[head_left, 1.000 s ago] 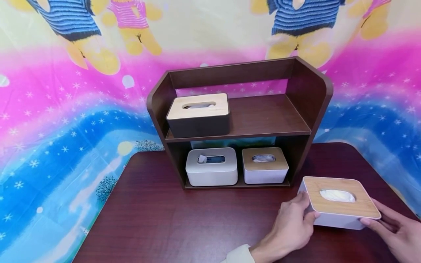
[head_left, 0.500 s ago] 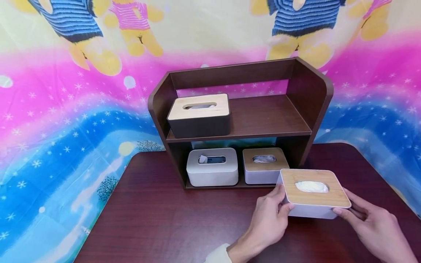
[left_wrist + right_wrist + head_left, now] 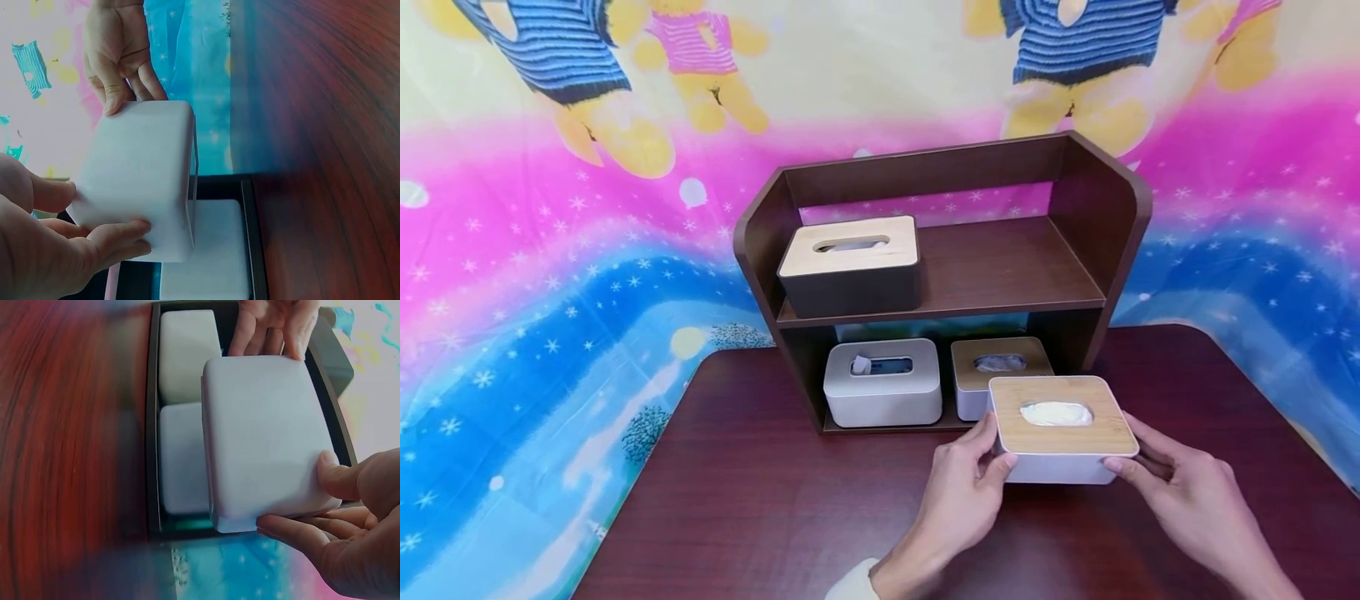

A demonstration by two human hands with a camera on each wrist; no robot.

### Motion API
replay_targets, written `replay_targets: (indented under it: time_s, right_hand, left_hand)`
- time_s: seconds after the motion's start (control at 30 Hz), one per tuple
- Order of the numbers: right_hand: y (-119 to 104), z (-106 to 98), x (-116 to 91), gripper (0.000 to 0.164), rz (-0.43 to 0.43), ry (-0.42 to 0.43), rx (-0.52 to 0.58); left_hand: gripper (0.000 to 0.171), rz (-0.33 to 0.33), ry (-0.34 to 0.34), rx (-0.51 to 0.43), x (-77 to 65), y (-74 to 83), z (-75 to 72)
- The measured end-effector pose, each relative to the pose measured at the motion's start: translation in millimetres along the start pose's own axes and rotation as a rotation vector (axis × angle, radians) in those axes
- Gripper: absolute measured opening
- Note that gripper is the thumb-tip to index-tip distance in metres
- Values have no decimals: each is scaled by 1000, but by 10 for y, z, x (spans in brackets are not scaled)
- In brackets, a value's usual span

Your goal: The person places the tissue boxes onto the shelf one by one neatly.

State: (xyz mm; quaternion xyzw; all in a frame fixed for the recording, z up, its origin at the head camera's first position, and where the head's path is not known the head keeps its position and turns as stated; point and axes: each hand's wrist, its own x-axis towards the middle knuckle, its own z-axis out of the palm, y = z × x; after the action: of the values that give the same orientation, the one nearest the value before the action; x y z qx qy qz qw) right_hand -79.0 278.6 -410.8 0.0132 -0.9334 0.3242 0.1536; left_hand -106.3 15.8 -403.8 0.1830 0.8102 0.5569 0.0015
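A white tissue box with a light wood lid (image 3: 1063, 467) is held up off the table in front of the shelf's right half. My left hand (image 3: 958, 492) grips its left end, thumb on the front face. At the right end, my right hand (image 3: 1187, 492) grips it with the thumb at the front corner and fingers behind. In the left wrist view the white box (image 3: 140, 162) shows its side between both hands; the right wrist view also shows the box (image 3: 269, 437) gripped at each end. White tissue fills the lid's oval slot.
A dark brown two-tier shelf (image 3: 1000, 308) stands on the reddish-brown table (image 3: 760, 517). A black box with a pale wood lid (image 3: 850, 287) sits at upper left. Below are a grey-white tissue box (image 3: 883, 404) and a smaller wood-lidded box (image 3: 970, 400), partly hidden by the held one.
Both hands have carried the wood-lidded tissue box leftward and slightly toward the shelf, from the table's right side to in front of the shelf's lower right. The other boxes stay put.
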Motion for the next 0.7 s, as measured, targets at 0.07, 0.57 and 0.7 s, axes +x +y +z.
replay_targets:
  time_s: [0.07, 0.57, 0.7]
  right_hand:
    - [-58, 23, 14, 68, -14, 0, 4]
    - [-433, 138, 121, 66, -119, 21, 54]
    - [-508, 114, 149, 67, -134, 14, 71]
  left_hand:
    - [52, 1, 16, 24, -10, -13, -60]
    - [48, 60, 99, 68, -67, -75, -509]
    - [48, 63, 112, 59, -70, -57, -600]
